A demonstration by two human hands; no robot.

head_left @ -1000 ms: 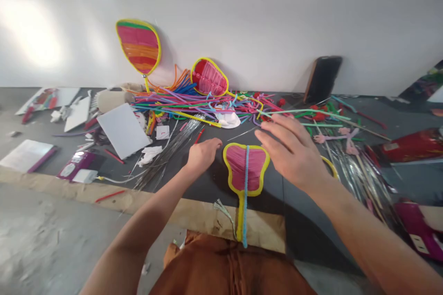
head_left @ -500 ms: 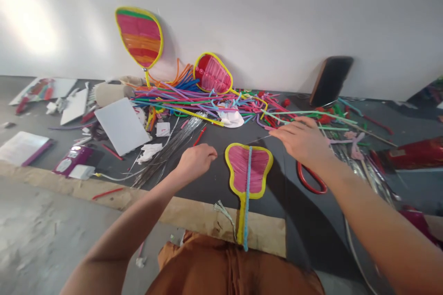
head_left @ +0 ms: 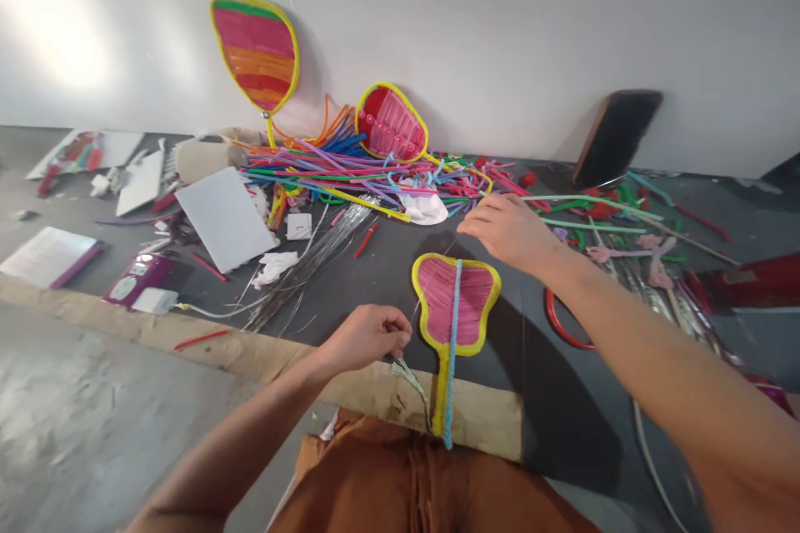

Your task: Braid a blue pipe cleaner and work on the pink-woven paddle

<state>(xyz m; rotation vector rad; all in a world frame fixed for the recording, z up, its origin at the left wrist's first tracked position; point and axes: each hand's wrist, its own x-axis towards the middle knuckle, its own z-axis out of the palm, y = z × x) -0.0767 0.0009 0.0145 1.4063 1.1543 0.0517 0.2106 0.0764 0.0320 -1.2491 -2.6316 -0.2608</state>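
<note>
A pink fan-shaped piece point(head_left: 436, 300) with a fuzzy yellow rim and handle lies on the dark table in front of me. A light blue pipe cleaner point(head_left: 454, 350) runs lengthwise down it, and a pale tassel point(head_left: 409, 375) hangs beside the handle. To its left, my left hand point(head_left: 368, 337) is closed in a pinch just above the tassel. My right hand point(head_left: 509, 233) pinches too, beyond the fan's top right edge. Between the two hands a thin wire point(head_left: 415, 312) stretches, faint to see, crossing the fan's upper left.
A heap of coloured pipe cleaners point(head_left: 350, 171) lies at the back, with two finished-looking fans, one striped point(head_left: 256, 54), one red and pink point(head_left: 393, 125). A phone point(head_left: 616, 137) leans on the wall. Red scissors handles point(head_left: 566, 329) lie under my right forearm. Silver wires point(head_left: 318, 250) spread left.
My left hand has come down toward me and slightly right, to near the tassel. My right hand has moved left and a little away. The thin wire now slants more steeply.
</note>
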